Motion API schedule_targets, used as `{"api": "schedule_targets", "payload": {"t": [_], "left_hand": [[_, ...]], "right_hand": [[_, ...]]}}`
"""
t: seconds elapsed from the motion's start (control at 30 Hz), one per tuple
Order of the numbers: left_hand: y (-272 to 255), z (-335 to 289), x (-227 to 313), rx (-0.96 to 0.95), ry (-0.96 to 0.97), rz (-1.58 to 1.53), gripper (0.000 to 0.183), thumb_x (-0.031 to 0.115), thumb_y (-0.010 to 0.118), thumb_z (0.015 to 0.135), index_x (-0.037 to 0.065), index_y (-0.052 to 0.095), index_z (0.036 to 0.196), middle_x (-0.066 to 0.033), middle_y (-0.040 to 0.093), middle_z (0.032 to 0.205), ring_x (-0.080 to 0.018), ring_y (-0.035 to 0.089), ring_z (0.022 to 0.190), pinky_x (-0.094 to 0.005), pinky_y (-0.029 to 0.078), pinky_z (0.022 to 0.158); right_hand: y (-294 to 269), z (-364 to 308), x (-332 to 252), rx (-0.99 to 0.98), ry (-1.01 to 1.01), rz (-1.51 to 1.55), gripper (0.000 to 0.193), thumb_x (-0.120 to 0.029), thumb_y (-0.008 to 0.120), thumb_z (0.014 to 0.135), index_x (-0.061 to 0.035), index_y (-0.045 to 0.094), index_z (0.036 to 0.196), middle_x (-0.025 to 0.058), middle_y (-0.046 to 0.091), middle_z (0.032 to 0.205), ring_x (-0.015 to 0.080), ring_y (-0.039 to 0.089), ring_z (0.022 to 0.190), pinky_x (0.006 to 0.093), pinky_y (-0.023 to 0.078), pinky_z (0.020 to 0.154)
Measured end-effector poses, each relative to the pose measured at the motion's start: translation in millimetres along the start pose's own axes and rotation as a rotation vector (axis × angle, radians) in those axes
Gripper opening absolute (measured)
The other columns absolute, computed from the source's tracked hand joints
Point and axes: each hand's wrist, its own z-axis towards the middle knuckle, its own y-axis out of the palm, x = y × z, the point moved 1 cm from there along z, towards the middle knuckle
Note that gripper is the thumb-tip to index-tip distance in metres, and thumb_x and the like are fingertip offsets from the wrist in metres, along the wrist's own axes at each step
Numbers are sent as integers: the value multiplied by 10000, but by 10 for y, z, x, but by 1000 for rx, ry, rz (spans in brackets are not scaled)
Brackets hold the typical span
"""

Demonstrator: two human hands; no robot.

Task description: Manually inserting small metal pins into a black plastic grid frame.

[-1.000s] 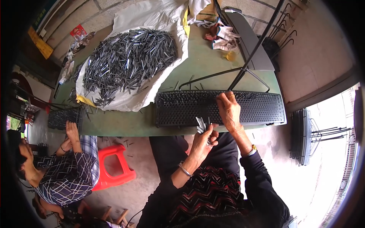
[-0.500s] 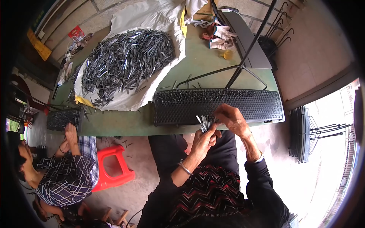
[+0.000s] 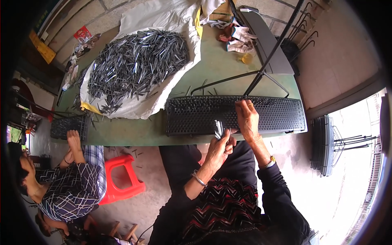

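My left hand (image 3: 221, 150) is closed round a small bundle of thin metal strips (image 3: 219, 128), their silvery ends sticking up past the fingers. It stays just off the front edge of a long black perforated rack (image 3: 192, 116), which lies on the table. Over the middle of that rack, my right hand (image 3: 248, 119) has its fingertips pinched together at the holes. What they grip, if anything, is hidden. A large heap of dark metal strips (image 3: 136, 67) lies on a white sack (image 3: 153, 104) to the left.
A black metal rod frame (image 3: 267, 61) rises behind the rack. Work gloves (image 3: 241, 40) and a yellow cup (image 3: 247, 58) sit on the green table (image 3: 212, 69). At left, another person (image 3: 69, 183) works at a smaller rack (image 3: 67, 127), beside a red stool (image 3: 122, 179).
My right hand has moved up and away from the left hand's bundle, onto the middle of the rack. The left hand has barely shifted and keeps its strips.
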Motion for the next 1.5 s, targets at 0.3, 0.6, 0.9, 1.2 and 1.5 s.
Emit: {"api": "schedule_targets", "payload": {"t": [0.3,0.6,0.9,1.2,1.5], "left_hand": [[7,25,-49,-65,-43,54,361,313,552,970,-11,606,1117,-28,567,688,-19,364,498,-176,277,450],[29,-30,-71,-94,-2,201,278,313,607,940,45,607,864,-14,565,677,0,363,497,-175,263,430],[74,34,-21,-85,37,201,353,382,577,947,54,636,1063,20,534,657,8,317,480,-166,223,423],[46,89,-113,-22,-61,137,307,358,617,928,51,617,940,14,499,622,-18,329,444,-178,244,402],[-37,96,-196,-67,-62,34,301,285,618,933,0,600,1029,-42,565,735,-29,400,542,-171,293,460]], "right_hand": [[-112,55,-43,-151,-40,-105,121,-112,719,790,-109,683,906,82,564,906,241,620,722,324,517,616],[-542,-35,-255,-625,245,454,142,-88,645,851,27,649,935,95,597,858,175,619,814,305,486,683],[-618,82,-224,-476,435,529,142,-74,561,876,50,599,933,135,648,746,202,663,662,306,515,608],[-326,205,58,-89,242,361,78,-26,532,915,10,593,950,88,686,777,160,685,708,266,528,633],[-197,194,185,-145,100,182,61,-27,532,918,-11,571,964,109,679,775,188,686,680,281,528,618]]}}
